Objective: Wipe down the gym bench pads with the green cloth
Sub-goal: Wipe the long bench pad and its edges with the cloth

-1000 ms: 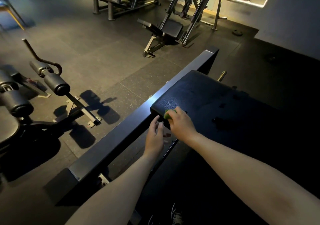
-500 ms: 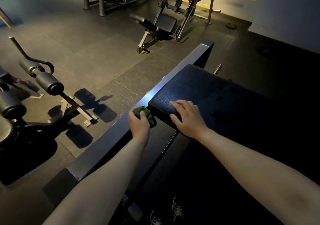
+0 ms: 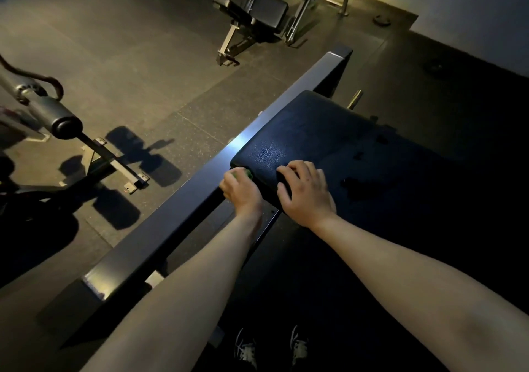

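The black padded bench pad [image 3: 315, 131] lies ahead of me, its near left corner catching light. My left hand [image 3: 242, 190] grips the green cloth [image 3: 243, 174] against the pad's near left edge, beside the steel frame beam [image 3: 200, 188]. Only a small bit of the cloth shows above my knuckles. My right hand [image 3: 305, 192] rests on the pad's near edge with its fingers curled over the top surface. It holds nothing.
The frame beam runs diagonally from near left to far right. A roller-pad machine [image 3: 57, 116] stands on the left. Another bench machine [image 3: 257, 16] stands on the floor at the back. My shoes [image 3: 272, 348] show below.
The cloth passed from my right hand to my left hand, which now presses it against the pad's left edge. My right hand settled on the pad's near edge.
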Motion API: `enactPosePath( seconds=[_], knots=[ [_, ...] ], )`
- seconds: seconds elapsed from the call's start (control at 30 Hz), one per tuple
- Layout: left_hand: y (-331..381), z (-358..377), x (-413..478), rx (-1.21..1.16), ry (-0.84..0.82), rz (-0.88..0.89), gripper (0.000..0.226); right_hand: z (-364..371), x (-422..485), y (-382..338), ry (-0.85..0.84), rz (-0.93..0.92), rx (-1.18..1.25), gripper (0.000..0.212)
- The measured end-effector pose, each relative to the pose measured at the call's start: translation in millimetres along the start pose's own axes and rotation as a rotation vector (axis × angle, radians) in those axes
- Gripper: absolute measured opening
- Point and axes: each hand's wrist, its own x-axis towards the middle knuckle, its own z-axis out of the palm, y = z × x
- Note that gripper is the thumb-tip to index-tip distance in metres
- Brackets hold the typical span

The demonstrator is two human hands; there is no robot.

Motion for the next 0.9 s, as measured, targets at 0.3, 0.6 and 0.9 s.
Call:
enactPosePath(
  seconds=[0.3, 0.6, 0.9],
  knots=[
    [-48.0, 2.4, -75.1, 0.120, -0.304, 0.123, 0.005, -8.2, -4.2, 2.0, 0.014, 0.007, 0.178, 0.035],
    [-24.5, -13.3, -60.0, 0.001, 0.094, 0.170, 0.042, -26.1, -36.6, 36.1, -0.028, -0.030, 0.042, 0.032],
    [2.3, 25.1, -51.6, 0.204, 0.148, -0.044, 0.057, -25.8, -34.3, 38.5, -0.072, 0.029, 0.103, 0.027]
  ],
)
